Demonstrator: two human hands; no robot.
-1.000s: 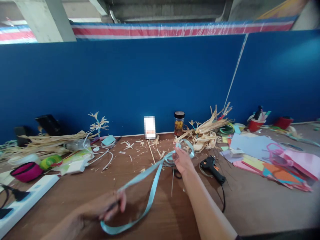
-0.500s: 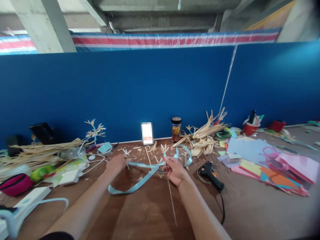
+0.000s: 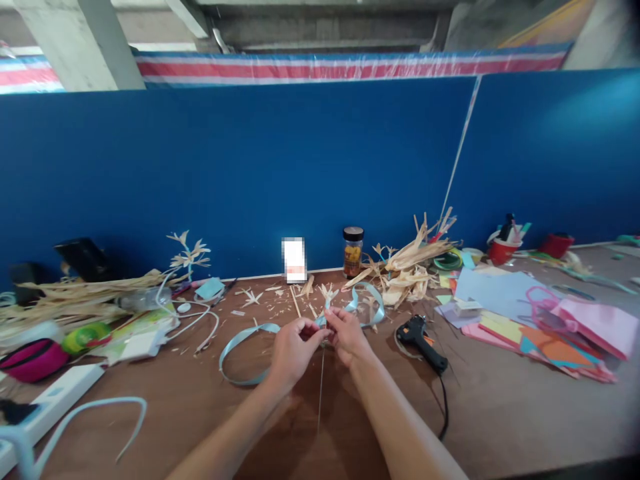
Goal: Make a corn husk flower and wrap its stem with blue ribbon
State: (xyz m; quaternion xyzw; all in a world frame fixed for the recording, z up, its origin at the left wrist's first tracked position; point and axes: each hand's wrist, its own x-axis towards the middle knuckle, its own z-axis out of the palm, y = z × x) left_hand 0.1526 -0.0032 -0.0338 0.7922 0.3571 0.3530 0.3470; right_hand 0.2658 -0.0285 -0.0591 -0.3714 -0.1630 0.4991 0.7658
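Observation:
My right hand [image 3: 349, 338] pinches the thin wire stem [image 3: 321, 393] of a small pale flower [image 3: 328, 293], made of what looks like dried husk. The flower stands just above those fingertips, and the stem's lower end hangs down over the table. Close against it, my left hand [image 3: 294, 348] has thumb and fingers pinched on a light blue ribbon [image 3: 234, 341] beside the stem. One part of the ribbon loops out to the left; another curls behind my right hand. Exactly how the ribbon meets the stem is hidden by my fingers.
Right of my hands lies a black glue gun [image 3: 423, 343], with coloured paper [image 3: 500, 300] beyond. Dried husks [image 3: 410, 280] and a lidded jar [image 3: 353, 253] stand at the back. A finished-looking flower stem [image 3: 189, 257], cables and a white power strip [image 3: 60, 407] are left.
My left hand has come right, from out near a loose husk flower to beside my right hand. The ribbon's left part now forms a rounder loop, and the stem hangs more upright.

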